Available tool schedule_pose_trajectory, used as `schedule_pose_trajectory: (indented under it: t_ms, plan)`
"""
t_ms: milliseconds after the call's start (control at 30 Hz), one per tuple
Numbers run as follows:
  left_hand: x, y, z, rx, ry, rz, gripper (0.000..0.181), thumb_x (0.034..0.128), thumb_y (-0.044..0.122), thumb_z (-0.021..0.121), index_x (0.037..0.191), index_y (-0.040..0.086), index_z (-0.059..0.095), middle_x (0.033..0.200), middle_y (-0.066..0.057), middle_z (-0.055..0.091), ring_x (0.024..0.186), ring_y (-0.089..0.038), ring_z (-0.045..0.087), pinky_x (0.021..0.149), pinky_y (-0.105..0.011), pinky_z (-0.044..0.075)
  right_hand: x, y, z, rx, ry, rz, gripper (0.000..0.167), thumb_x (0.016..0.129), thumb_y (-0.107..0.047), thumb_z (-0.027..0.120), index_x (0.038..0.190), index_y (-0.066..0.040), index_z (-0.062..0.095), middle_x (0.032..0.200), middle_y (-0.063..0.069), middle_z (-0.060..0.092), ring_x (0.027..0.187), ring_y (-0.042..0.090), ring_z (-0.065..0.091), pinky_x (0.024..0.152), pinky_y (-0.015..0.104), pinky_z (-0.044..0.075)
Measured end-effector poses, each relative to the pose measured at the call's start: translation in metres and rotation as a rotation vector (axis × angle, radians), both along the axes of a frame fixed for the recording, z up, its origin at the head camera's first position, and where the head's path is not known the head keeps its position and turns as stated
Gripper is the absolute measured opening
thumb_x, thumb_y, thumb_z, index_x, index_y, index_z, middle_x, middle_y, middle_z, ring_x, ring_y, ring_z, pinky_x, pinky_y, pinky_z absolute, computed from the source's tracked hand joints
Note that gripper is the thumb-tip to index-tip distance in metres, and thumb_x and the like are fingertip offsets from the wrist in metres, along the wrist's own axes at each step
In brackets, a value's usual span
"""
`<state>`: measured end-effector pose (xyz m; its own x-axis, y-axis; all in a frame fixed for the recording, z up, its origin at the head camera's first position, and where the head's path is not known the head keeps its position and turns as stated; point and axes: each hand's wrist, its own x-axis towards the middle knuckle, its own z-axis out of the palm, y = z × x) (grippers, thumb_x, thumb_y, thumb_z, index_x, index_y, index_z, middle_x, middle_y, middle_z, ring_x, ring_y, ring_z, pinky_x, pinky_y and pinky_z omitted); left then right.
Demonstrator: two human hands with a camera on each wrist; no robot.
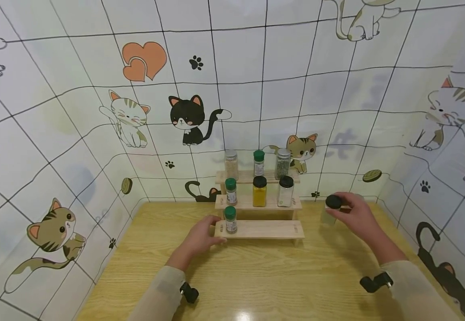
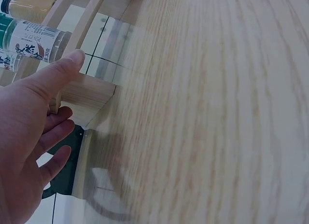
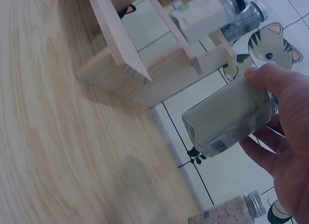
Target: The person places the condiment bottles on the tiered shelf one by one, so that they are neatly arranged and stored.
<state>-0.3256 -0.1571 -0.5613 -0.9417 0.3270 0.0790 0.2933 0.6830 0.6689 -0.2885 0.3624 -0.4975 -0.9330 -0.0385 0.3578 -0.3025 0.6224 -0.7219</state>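
A three-tier wooden spice rack stands on the table, and my left hand grips the left end of its lowest step. In the left wrist view the thumb lies on the step's edge, other fingers below it. A green-capped spice jar stands at that end of the step. Right of the rack, my right hand holds a black-lidded square glass jar near its lid. Its contents look pale grey-green. In the right wrist view the jar's base appears raised off the table.
On the middle step stand a green-capped jar, a yellow-powder jar and a black-lidded white jar. Three more jars line the top step, including a dried-herb jar. A pink-grained jar stands near the right hand. Cat-print walls enclose the table.
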Motion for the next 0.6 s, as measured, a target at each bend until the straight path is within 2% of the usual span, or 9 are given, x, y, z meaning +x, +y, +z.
schedule_pose_trajectory:
  t_ms: [100,200,400,600]
  plan:
    - [0.0,0.0,0.0,0.005,0.001,-0.001,0.072,0.0909,0.036,0.095,0.149,0.009,0.061,0.148,-0.011,0.064,0.139,-0.036,0.06,0.117,-0.058,0.049,0.007,-0.008,0.0,-0.015,-0.001,0.001,0.055,0.103,-0.025,0.084,0.147,-0.001,0.062,0.136,0.021,0.062,0.113,0.005,0.065,0.085,0.008,0.053]
    - [-0.001,0.0,0.0,0.005,0.005,0.0,0.073,0.0905,0.036,0.095,0.148,0.009,0.061,0.148,-0.011,0.064,0.138,-0.036,0.061,0.117,-0.058,0.049,0.012,-0.017,-0.001,-0.048,0.014,0.026,0.053,0.103,-0.02,0.084,0.148,-0.002,0.062,0.136,0.019,0.062,0.109,-0.007,0.061,0.085,0.011,0.055]
    - [-0.001,-0.001,-0.001,0.001,0.006,0.001,0.073,0.0903,0.036,0.096,0.149,0.009,0.061,0.148,-0.01,0.064,0.138,-0.035,0.061,0.117,-0.057,0.049,0.017,-0.041,-0.004,-0.109,0.084,0.109,0.05,0.097,-0.005,0.087,0.144,-0.001,0.067,0.133,0.016,0.063,0.109,-0.002,0.062,0.085,0.013,0.057]
    - [-0.002,-0.001,-0.001,-0.004,0.007,-0.007,0.073,0.0911,0.036,0.095,0.149,0.009,0.06,0.148,-0.011,0.064,0.138,-0.035,0.061,0.117,-0.057,0.049,0.02,-0.067,-0.005,-0.143,0.058,0.173,0.048,0.099,-0.007,0.086,0.143,-0.004,0.068,0.131,0.011,0.063,0.109,0.006,0.063,0.087,0.018,0.058]
